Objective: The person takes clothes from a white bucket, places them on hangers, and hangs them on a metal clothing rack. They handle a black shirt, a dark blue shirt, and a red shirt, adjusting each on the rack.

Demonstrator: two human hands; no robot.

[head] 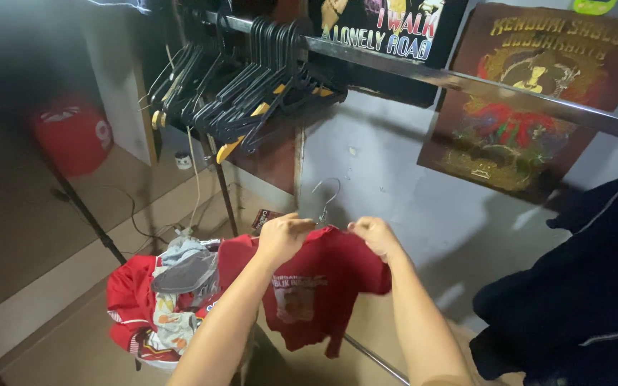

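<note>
A small red T-shirt (320, 286) with a printed chest design hangs from a wire hanger (327, 200) whose hook rises between my hands. My left hand (284, 236) grips the shirt's left shoulder. My right hand (373, 234) pinches the right shoulder. Both hands hold the shirt up in front of the pale wall, below the metal clothes rail (481, 87).
Several empty black and yellow hangers (252, 86) bunch on the rail at upper left. A pile of clothes (166, 300) lies below left. Dark garments (581, 293) hang at right. Posters (531, 100) cover the wall. A red round object (73, 134) sits far left.
</note>
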